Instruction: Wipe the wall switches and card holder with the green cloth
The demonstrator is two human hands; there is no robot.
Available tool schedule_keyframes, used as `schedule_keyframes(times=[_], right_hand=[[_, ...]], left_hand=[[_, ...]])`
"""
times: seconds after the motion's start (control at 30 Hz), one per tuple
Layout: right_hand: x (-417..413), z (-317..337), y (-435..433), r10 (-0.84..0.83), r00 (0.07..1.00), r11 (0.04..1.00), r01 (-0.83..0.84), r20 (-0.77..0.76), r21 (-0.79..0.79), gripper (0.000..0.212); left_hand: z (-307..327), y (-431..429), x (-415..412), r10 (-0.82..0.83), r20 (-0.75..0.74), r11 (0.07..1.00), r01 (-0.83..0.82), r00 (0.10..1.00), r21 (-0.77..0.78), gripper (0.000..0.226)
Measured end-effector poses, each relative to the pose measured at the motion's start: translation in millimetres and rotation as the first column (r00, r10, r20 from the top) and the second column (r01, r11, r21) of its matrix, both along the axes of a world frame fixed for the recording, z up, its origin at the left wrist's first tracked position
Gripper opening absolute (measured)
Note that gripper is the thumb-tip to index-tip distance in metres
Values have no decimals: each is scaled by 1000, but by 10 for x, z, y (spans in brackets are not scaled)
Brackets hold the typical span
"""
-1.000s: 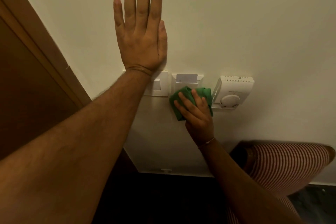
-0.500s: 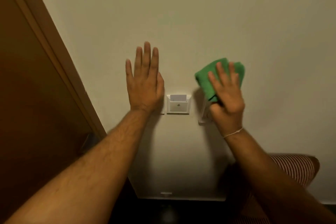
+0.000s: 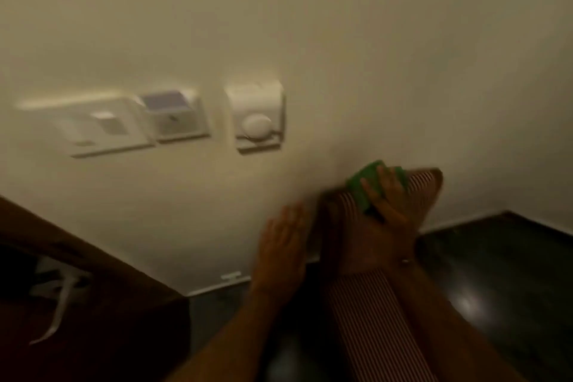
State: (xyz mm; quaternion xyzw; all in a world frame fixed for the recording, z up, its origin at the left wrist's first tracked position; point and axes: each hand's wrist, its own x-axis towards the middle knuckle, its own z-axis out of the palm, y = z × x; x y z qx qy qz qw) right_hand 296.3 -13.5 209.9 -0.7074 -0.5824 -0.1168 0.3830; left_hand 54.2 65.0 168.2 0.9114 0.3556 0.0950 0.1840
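The frame is motion-blurred. On the cream wall at left are a white switch plate (image 3: 102,125), a white card holder (image 3: 175,116) with a card in its slot, and a white thermostat with a round dial (image 3: 257,116). My right hand (image 3: 389,198) holds the folded green cloth (image 3: 361,184) low at the right, well below and right of the thermostat, over a striped chair back. Just left of it, my left hand (image 3: 283,239) hangs with fingers apart, holding nothing. Neither hand touches the wall fittings.
A striped upholstered chair (image 3: 375,329) stands against the wall under my hands. At lower left is a brown wooden door (image 3: 117,304) with a metal lever handle (image 3: 59,307). A dark glossy floor (image 3: 502,273) spreads at the right below a white skirting.
Both hands have dropped away from the wall fittings toward the chair, the cloth still in my right hand. The view has swung right and tilted, so the switches now sit at left.
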Motion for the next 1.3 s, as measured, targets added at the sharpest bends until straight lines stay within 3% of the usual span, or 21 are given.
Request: schedule_keyframes(times=[0.17,0.37,0.57,0.73,0.97,1.3], right_hand=[[76,-1584,-741,-142,979,928,80,-147,-365,72],[55,-2985,-1196,-275,938,655,21,-212,-756,55],[45,-3826,-1197,-497,855,470,119,-150,-875,65],[-87,-4080,-1148,-540,835,236,33,-103,-971,80],[-155,-3912,-1101,-507,857,122,-32,-90,-992,93],[-138,-3260,-1119,-489,866,304,58,-104,-951,81]], left_hand=[[-1268,-434,-86,2,-109,989,-18,994,-149,103],[-2251,-723,-134,-58,-289,974,-10,956,-228,111],[-2743,-855,-169,-97,-341,971,15,935,-237,110],[-2898,-769,-174,-100,-394,970,1,914,-244,108],[-2807,-783,-227,-128,-435,970,21,891,-243,103],[-2416,-866,206,-125,-388,979,51,913,-195,79]])
